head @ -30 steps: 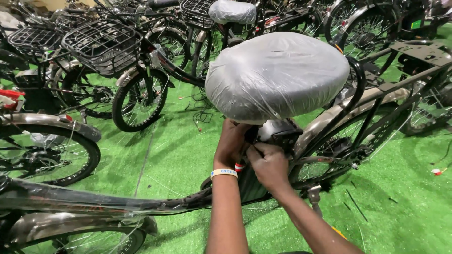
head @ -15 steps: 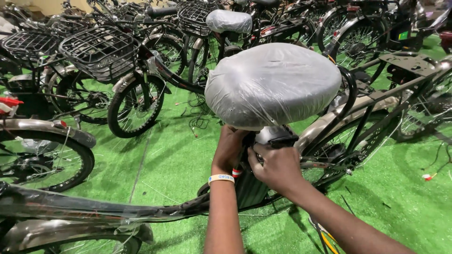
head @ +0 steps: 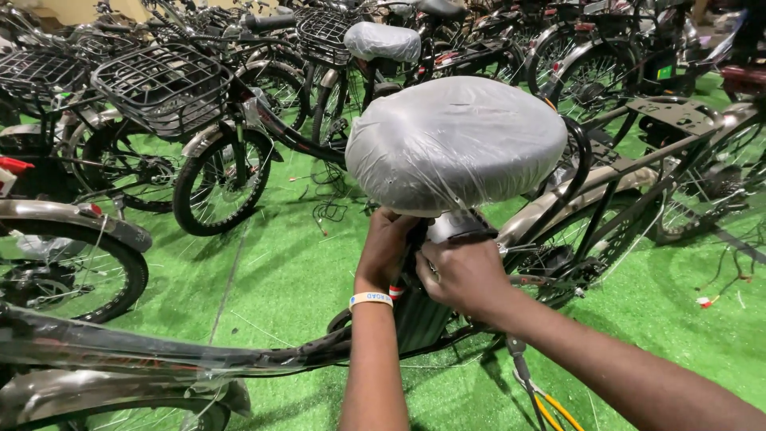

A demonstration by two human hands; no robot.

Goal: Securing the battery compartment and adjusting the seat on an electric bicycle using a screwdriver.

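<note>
Right hand (head: 467,275) shifted slightly lower beneath the plastic-wrapped saddle (head: 455,144), left hand (head: 388,247) kept at the post, view nudged sideways, basket (head: 163,88) now upper left.

Saddle (head: 455,144): wrapped in thin clear plastic film, glossy, wrinkled. Seat post clamp area (head: 451,227): bare metal, dull sheen. Frame tube (head: 159,351): dark glossy paint under crinkled plastic wrap. Front basket (head: 163,88): black wire mesh, matt. Floor (head: 271,263): green artificial turf, rough pile. Wristband (head: 371,299): smooth pale rubber.
</note>
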